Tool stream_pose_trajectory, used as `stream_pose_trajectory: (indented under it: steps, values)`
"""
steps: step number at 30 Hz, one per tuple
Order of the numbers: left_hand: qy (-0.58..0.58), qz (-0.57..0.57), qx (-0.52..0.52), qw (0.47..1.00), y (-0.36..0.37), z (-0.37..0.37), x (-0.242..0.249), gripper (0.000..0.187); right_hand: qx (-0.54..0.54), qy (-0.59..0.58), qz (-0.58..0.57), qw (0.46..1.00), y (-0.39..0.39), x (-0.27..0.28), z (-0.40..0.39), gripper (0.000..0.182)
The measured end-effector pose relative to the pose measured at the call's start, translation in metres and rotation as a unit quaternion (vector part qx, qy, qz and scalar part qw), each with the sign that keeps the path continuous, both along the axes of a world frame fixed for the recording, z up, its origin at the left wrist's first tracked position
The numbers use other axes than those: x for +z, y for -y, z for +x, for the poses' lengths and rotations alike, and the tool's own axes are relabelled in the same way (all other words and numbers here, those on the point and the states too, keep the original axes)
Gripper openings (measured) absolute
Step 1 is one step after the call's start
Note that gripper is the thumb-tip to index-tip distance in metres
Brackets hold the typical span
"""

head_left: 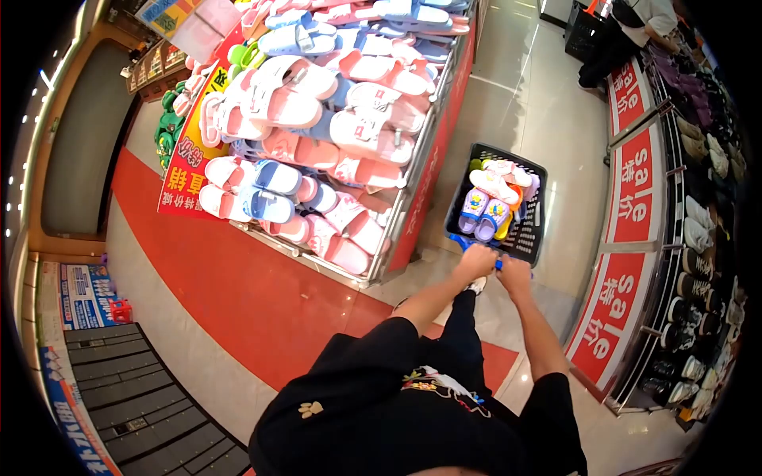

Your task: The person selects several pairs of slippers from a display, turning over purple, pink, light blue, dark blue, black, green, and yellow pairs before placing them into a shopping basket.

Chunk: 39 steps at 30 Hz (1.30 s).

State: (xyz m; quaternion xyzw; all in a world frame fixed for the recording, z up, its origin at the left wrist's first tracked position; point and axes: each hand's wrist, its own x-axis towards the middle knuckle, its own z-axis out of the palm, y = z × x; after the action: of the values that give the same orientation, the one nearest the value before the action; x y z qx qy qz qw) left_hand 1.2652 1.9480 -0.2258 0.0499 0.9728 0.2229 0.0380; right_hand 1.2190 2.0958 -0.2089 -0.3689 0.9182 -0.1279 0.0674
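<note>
Both hands grip the blue handle (pixel 460 239) of a black shopping basket (pixel 541 208). My left hand (pixel 477 262) is closed around its left part, and my right hand (pixel 514 274) is wrapped round it just to the right. Inside the basket lie several slippers: a purple pair (pixel 485 214) with coloured decorations, pink ones (pixel 494 184), and some orange and yellow ones partly covered by the others. Most of the handle beneath my fingers is hidden.
A display bin of pink, white and blue slippers (pixel 298 107) stands to the left, its metal edge near the basket. On the right are shoe racks with red sale signs (pixel 632 186). A person in dark trousers (pixel 609 55) is beside them at the upper right.
</note>
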Motion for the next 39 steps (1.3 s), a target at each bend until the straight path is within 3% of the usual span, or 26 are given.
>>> stream_pose_trajectory:
  steps: [9,10,11,12,15,25,27,31,34,36,38,39]
  values:
    - [0.056,-0.094,0.046,0.993,0.018,-0.102,0.016,0.011,0.045,-0.039,-0.028,0.998,0.023,-0.009,-0.108,0.013]
    - [0.063,-0.099,0.059,0.991,0.021,-0.111,0.009,0.012,0.056,0.003,-0.016,0.998,0.026,-0.017,-0.12,0.015]
    - [0.116,-0.121,0.037,0.985,0.028,-0.12,-0.005,0.024,0.049,0.001,-0.062,0.997,0.028,-0.021,-0.126,0.018]
    - [0.077,-0.111,0.045,0.99,0.032,-0.125,-0.024,0.015,0.052,0.017,-0.078,0.995,0.029,-0.017,-0.133,0.02]
    - [0.032,-0.056,0.055,0.996,0.034,-0.141,0.01,0.016,0.06,0.031,-0.068,0.995,0.034,-0.031,-0.154,0.021]
    - [0.037,-0.065,0.037,0.996,0.07,-0.209,0.004,0.012,0.051,0.021,-0.015,0.998,0.07,-0.04,-0.22,0.02]
    - [0.037,-0.057,0.03,0.997,0.08,-0.225,-0.007,0.012,0.049,0.041,-0.05,0.997,0.078,-0.015,-0.235,0.021]
    - [0.127,-0.045,-0.005,0.991,0.1,-0.271,-0.006,0.021,0.033,0.008,0.025,0.999,0.1,-0.017,-0.27,0.015]
    - [0.059,0.047,0.038,0.996,0.131,-0.281,0.016,0.038,0.012,0.006,0.056,0.998,0.114,-0.011,-0.293,0.013]
    - [-0.085,0.107,0.027,0.99,0.166,-0.281,0.013,0.047,0.008,0.01,0.073,0.997,0.129,-0.008,-0.309,0.013]
    - [-0.163,0.168,0.12,0.965,0.222,-0.288,0.058,0.037,0.003,0.012,0.092,0.996,0.132,-0.006,-0.321,0.012]
    - [-0.21,0.135,0.174,0.953,0.255,-0.29,0.095,0.033,0.01,0.009,0.098,0.995,0.135,-0.004,-0.328,0.012]
